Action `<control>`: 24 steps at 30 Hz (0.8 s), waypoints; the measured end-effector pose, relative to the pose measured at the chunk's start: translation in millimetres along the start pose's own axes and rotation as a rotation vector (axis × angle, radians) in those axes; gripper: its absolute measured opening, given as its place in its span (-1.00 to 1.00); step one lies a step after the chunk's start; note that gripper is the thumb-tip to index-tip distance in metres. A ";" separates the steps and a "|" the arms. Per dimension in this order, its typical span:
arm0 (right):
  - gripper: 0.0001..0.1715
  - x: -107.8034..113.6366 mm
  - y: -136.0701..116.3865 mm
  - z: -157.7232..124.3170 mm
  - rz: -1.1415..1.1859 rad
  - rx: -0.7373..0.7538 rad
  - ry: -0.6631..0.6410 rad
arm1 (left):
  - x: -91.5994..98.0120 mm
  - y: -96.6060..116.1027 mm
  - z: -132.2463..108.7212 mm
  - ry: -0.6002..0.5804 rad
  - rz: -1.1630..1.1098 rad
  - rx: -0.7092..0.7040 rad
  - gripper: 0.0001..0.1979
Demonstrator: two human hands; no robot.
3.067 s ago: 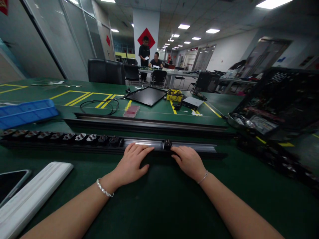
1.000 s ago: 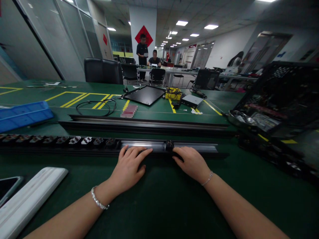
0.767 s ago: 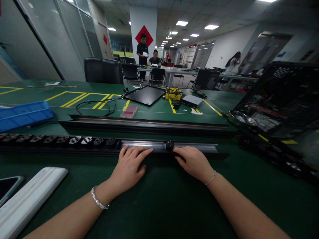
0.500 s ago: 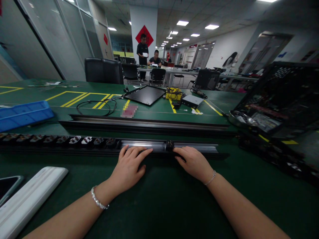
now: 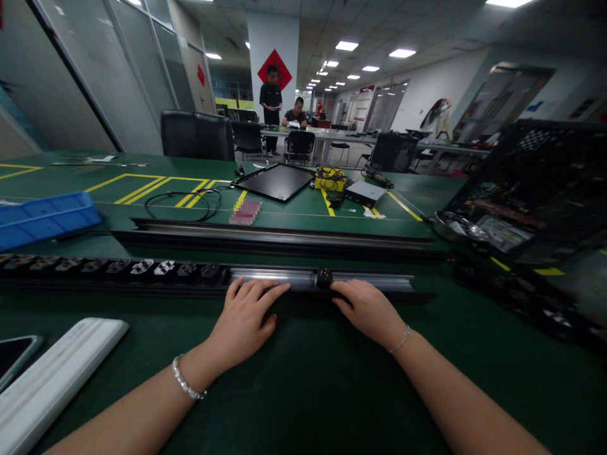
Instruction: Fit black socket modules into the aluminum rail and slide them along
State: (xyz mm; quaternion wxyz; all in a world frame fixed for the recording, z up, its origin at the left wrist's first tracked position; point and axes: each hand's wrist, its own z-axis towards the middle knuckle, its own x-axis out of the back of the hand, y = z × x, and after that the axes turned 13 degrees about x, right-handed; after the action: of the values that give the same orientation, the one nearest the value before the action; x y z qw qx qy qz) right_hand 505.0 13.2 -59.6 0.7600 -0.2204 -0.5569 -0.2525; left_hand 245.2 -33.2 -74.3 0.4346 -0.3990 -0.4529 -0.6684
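A long black metal channel (image 5: 370,281) with a shiny inside lies across the table in front of me. Its left part holds a row of black blocks (image 5: 187,270) with metal contacts on top, two of them paler. One more small black block (image 5: 324,277) sits in the channel, apart from that row. My left hand (image 5: 246,322) lies with fingers spread over the channel's near edge, left of this lone block, holding nothing. On the other side, my right hand (image 5: 367,309) has its fingertips against or right beside the block, fingers stretched and thumb apart, not wrapped round it.
Behind lies a second black channel (image 5: 284,237). A blue tray (image 5: 47,218) is at left, with a white bar (image 5: 61,379) and a phone (image 5: 16,357) nearer me. More black parts (image 5: 526,291) and a large black case (image 5: 535,183) are at right. Two people are farther back.
My hands and the lone block look almost unchanged. In the background, the standing person has lowered the white thing held in the hands.
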 end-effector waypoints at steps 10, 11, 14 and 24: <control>-0.78 -0.9 1.1 0.1 0.014 -0.008 0.009 | -0.7 -1.1 0.1 0.006 -0.005 -0.005 -0.44; -0.78 -1.0 1.1 0.2 0.017 -0.010 0.008 | -0.7 -1.2 0.1 0.003 -0.005 -0.003 -0.44; -0.78 -1.1 1.1 0.2 0.022 -0.012 0.015 | -1.0 -1.5 0.2 0.003 -0.006 -0.001 -0.44; -0.77 0.6 0.0 1.0 0.021 -0.016 0.001 | -1.2 -1.9 0.3 0.001 -0.009 -0.006 -0.44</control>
State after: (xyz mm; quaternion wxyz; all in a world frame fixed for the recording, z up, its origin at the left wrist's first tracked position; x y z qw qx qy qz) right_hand 504.5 13.7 -58.8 0.7610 -0.2324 -0.5521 -0.2492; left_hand 243.9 -32.2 -75.8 0.4306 -0.3978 -0.4526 -0.6720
